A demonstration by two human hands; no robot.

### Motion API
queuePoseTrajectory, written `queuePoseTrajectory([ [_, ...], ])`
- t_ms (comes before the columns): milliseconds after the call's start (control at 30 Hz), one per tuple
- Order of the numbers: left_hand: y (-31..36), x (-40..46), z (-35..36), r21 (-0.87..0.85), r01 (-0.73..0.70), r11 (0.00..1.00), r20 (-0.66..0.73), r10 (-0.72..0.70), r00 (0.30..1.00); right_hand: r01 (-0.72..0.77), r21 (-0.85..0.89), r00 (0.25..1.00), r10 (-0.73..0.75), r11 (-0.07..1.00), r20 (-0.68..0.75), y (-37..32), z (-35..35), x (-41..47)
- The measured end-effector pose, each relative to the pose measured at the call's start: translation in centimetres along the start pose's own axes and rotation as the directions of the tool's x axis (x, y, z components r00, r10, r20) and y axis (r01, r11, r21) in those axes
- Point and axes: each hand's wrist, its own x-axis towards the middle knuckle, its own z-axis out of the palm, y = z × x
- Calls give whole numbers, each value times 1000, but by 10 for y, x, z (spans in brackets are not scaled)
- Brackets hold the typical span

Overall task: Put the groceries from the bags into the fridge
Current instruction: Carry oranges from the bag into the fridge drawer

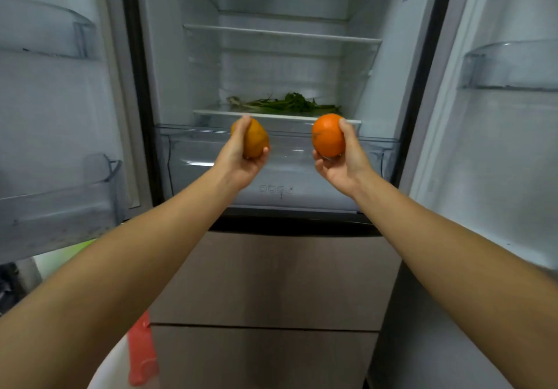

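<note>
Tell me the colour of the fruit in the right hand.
Bright orange: the fruit held in the right hand, clearest in the head view.

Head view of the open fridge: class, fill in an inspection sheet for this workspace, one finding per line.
Surface: lowest glass shelf holds leafy greens; upper shelves look bare.
Job's things: one orange and a duller orange fruit, both held in front of the clear crisper drawer.
Clutter: red item and something green at lower left, too blurred to identify.
Grippers: left hand closed round the duller fruit; right hand closed round the orange.
Cables: nothing seen.
Surroundings: both doors open, door bins look bare; closed lower drawers below.
</note>
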Motion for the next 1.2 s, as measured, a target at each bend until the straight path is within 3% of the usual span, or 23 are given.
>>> queuePoseTrajectory([
  [133, 5, -2, -8, 63, 37, 997, 9, -38, 999, -45, -8, 999, 45, 999, 19, -5, -10, -2],
  [233, 10, -3, -14, 312, 35, 950, 35, -49, 998, -56, -193, 994, 73, 980, 83, -14, -16, -1],
  [333, 21, -1, -2, 548, -96, 831, 194, -15, 981, 57, -352, 985, 6, 934, 173, -36, -6, 5],
  [433, 43, 20, 25, 719, -280, 636, 320, 55, 946, 185, -468, 974, -96, 864, 207, -61, 18, 23],
  [533, 62, 58, 51, 817, -350, 458, 369, 51, 928, 279, -678, 958, -147, 680, 246, -81, 30, 61],
  [633, 70, 107, 68, 888, -338, 312, 366, -35, 930, 270, -895, 963, -75, 356, 260, -93, 25, 107],
  [767, 60, 172, 80, 932, -341, -123, 313, -199, 929, 149, -988, 984, 99, 33, 151, -91, 19, 166],
  [900, 30, 229, 73, 785, -390, -481, 166, -444, 881, 53, -973, 949, 314, -225, -21, -72, 15, 215],
  [1000, 5, 267, 63, 698, -440, -565, 107, -526, 844, 14, -946, 908, 400, -323, -123, -51, 5, 252],
  [1200, -33, 320, 42, 674, -489, -554, 116, -574, 811, 31, -942, 893, 432, -335, -124, -21, -17, 301],
])
